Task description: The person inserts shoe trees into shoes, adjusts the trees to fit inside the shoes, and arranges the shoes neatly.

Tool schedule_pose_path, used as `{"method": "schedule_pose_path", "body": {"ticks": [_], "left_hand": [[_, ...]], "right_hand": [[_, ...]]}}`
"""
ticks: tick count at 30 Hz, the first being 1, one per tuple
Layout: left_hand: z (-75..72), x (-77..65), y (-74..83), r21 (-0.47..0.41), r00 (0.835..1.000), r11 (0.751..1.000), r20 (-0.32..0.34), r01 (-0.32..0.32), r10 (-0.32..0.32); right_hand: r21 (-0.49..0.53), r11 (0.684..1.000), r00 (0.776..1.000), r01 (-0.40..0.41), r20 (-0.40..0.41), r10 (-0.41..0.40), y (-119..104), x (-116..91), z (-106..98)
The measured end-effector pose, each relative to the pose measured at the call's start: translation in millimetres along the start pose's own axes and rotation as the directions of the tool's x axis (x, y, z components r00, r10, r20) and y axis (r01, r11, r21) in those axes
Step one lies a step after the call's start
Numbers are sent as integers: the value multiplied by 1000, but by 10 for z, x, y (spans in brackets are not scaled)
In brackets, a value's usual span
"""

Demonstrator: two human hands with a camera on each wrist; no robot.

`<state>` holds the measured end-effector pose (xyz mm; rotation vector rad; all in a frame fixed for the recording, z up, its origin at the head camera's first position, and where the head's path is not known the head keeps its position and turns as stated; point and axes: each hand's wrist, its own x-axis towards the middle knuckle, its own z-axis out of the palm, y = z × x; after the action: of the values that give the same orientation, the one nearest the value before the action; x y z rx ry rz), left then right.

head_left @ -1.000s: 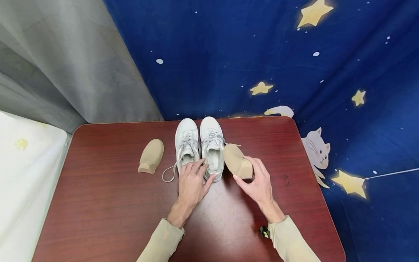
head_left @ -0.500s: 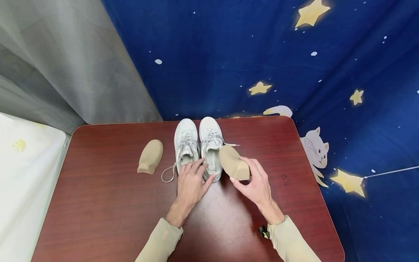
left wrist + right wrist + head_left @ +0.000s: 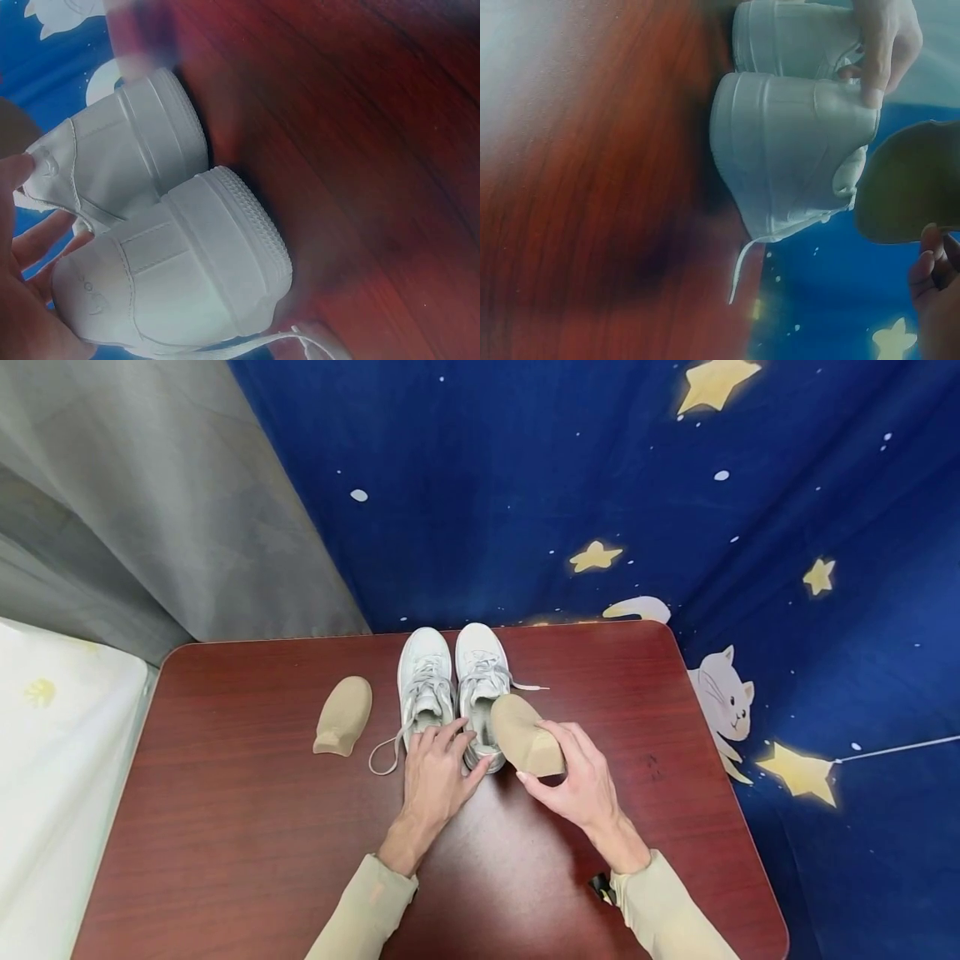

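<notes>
Red table (image 3: 225,827) overhead, left hand (image 3: 435,772) holding sneaker (image 3: 480,706) heel, right hand (image 3: 581,785) gripping tan insert (image 3: 523,745), wrist views show ribbed heels

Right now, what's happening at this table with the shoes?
A person sits at a dark red table with a pair of white sneakers standing side by side. The left hand holds the heel opening of the right-hand sneaker. The right hand grips a tan shoe insert, its tip angled at that opening, not yet inside. A second tan insert lies left of the sneakers.
</notes>
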<state>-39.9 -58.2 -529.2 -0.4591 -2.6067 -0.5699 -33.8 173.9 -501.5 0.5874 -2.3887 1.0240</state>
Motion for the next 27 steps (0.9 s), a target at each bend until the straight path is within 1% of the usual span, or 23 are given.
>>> {"method": "schedule_pose_path", "body": {"ticks": [5,13,19,24,27], "left_hand": [[11,9,12,5,1000,1000,13,2,-2],[29,23,0,27,999,1000,32,8,-9],[15,12,-54,20,1000,999,7,25,-25],[39,12,-50,12,1000,1000,3,5,-5],[56,12,-33,8,1000,1000,3,3,-3]], "right_hand": [[-1,1000,1000,16,25,-16,-39,11,2],[-6,1000,999,12,37,-11,-32,33,33],[3,999,997,33,67,-33,-50,80,105],[7,999,996,44,73,-44,-55,81,105],[4,999,995,47,86,-47,-45,75,96]]}}
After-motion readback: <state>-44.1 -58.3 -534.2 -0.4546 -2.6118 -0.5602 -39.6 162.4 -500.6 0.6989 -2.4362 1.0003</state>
